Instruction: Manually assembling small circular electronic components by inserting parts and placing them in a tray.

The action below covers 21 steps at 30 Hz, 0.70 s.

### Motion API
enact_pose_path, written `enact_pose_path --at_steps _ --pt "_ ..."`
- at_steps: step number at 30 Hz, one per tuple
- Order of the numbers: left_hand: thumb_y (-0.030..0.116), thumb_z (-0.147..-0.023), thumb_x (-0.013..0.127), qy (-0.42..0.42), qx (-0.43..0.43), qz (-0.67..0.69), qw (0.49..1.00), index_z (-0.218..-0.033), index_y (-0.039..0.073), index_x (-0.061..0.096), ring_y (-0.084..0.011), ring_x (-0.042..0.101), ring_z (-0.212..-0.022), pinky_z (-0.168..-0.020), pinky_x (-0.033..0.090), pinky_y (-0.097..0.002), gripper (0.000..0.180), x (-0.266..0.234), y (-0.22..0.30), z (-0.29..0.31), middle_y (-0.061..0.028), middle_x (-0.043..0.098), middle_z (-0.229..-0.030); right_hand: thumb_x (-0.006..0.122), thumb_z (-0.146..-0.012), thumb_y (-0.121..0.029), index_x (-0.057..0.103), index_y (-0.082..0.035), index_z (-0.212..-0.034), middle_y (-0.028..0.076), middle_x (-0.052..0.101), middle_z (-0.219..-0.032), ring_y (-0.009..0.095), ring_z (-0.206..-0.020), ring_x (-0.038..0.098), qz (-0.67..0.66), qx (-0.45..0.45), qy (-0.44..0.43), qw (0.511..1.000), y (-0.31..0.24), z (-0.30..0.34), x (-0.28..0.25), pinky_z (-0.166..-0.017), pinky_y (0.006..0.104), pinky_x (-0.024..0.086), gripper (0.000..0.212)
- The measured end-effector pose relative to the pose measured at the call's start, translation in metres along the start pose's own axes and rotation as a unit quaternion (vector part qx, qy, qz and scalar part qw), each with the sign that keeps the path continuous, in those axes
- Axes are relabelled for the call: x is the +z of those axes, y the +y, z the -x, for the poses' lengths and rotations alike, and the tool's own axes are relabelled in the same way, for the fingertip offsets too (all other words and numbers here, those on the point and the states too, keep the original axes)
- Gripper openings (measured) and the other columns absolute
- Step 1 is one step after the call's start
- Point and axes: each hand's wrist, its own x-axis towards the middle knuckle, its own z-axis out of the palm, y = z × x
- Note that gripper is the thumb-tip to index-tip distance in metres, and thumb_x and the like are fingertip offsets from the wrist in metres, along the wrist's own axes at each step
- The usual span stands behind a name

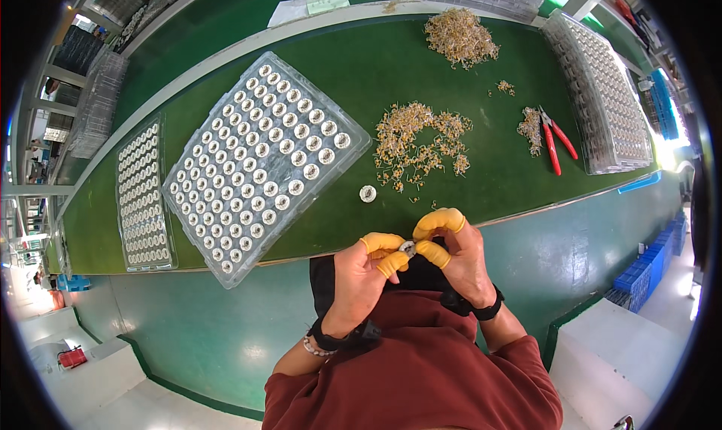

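Note:
Just in front of the table's near edge, a small round part [407,248] with a silvery centre is pinched in my left hand [362,271], between fingertips in yellow finger covers. My right hand [460,258], its thumb and forefinger covered in yellow too, closes against the part's right side. Whatever lies between those right fingertips is too small or hidden to make out. On the green table [316,227], a similar white round part [368,194] lies alone beyond my hands. Further off spreads a loose pile of tiny yellowish components with wire legs [410,140].
A clear tray [347,159] of white round parts lies aslant on the left; another filled tray [147,197] is left of it. Red-handled pliers [553,140] lie right, beside small wire bits [530,129]. Stacked trays [598,92] stand far right. A larger component heap [460,37] sits at the back.

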Motion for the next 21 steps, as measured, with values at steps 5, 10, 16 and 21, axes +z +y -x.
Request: enact_pose_path --at_steps 5,10,16,21 --pt "-0.005 -0.084 0.064 0.027 -0.058 0.057 0.996 -0.099 -0.005 0.062 -0.0110 0.058 -0.063 -0.050 0.045 -0.0213 0.015 -0.030 0.014 0.000 -0.0111 0.064 -0.086 0.069 -0.077 0.003 0.063 -0.004 -0.095 0.007 0.060 -0.084 0.019 -0.068 0.058 0.238 -0.045 0.106 0.965 -0.006 -0.013 -0.017 -0.060 0.0293 0.046 0.019" --pt "-0.002 -0.086 0.062 0.157 -0.011 -0.021 0.987 -0.103 -0.004 0.061 -0.0147 0.062 -0.064 -0.050 0.047 -0.0224 0.017 -0.070 0.031 0.001 -0.0125 0.065 -0.087 0.074 -0.073 -0.008 0.063 -0.005 -0.091 0.011 0.058 -0.086 0.031 -0.078 0.056 0.395 -0.104 0.072 0.910 -0.001 -0.019 -0.013 -0.068 0.0396 0.046 0.021" --pt "-0.004 -0.081 0.065 0.268 0.024 -0.165 0.949 -0.100 -0.004 0.063 -0.0133 0.063 -0.065 -0.054 0.048 -0.0234 0.019 -0.106 0.040 -0.037 -0.0095 0.067 -0.081 0.073 -0.073 -0.007 0.059 -0.003 -0.081 0.013 0.055 -0.081 0.032 -0.075 0.054 0.462 -0.106 0.054 0.879 -0.004 -0.020 -0.015 -0.065 0.0425 0.045 0.017" --pt "0.000 -0.076 0.071 0.302 0.091 -0.390 0.865 -0.091 -0.004 0.067 -0.0132 0.063 -0.065 -0.059 0.048 -0.0260 0.015 -0.122 0.043 -0.066 -0.0093 0.069 -0.076 0.070 -0.073 -0.002 0.058 -0.001 -0.081 0.014 0.055 -0.080 0.033 -0.074 0.055 0.436 -0.074 0.038 0.896 0.000 -0.022 -0.015 -0.064 0.0425 0.044 0.014"
